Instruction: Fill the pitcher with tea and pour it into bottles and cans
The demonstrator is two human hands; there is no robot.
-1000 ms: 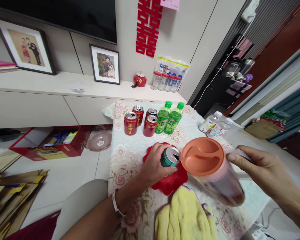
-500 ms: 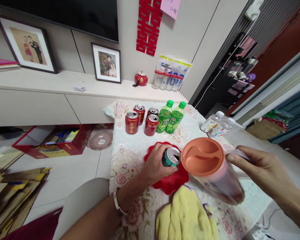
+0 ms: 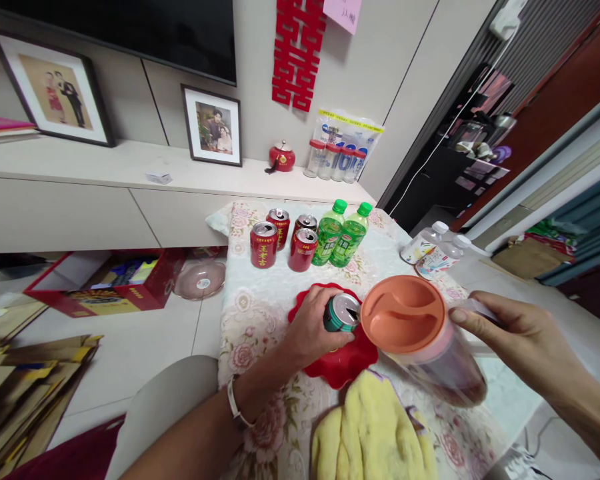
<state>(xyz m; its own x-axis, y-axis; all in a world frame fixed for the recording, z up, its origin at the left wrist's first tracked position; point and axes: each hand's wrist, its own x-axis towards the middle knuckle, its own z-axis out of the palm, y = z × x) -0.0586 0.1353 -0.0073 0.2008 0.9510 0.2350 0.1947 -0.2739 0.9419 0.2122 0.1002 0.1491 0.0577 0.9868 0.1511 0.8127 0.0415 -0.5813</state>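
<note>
My left hand (image 3: 313, 327) is wrapped round a green can (image 3: 343, 313) with an opened top, over a red scalloped plate (image 3: 337, 367). My right hand (image 3: 520, 333) grips the handle of a clear pitcher (image 3: 445, 367) that has an orange lid (image 3: 404, 313) and dark liquid inside. The pitcher is tilted, its lid end close beside the can's opening. Whether liquid runs between them is too small to tell. A yellow cloth (image 3: 373, 433) lies in front of the plate.
Several red cans (image 3: 263, 247) and two green-capped bottles (image 3: 350, 237) stand at the back of the flowered tablecloth (image 3: 250, 300). Two white-capped bottles (image 3: 425, 243) are at the right. Behind is a ledge (image 3: 130, 163) with picture frames (image 3: 213, 127) and jars (image 3: 333, 160).
The pitcher and my right hand have shifted very slightly left. My left hand and the can look nearly unmoved.
</note>
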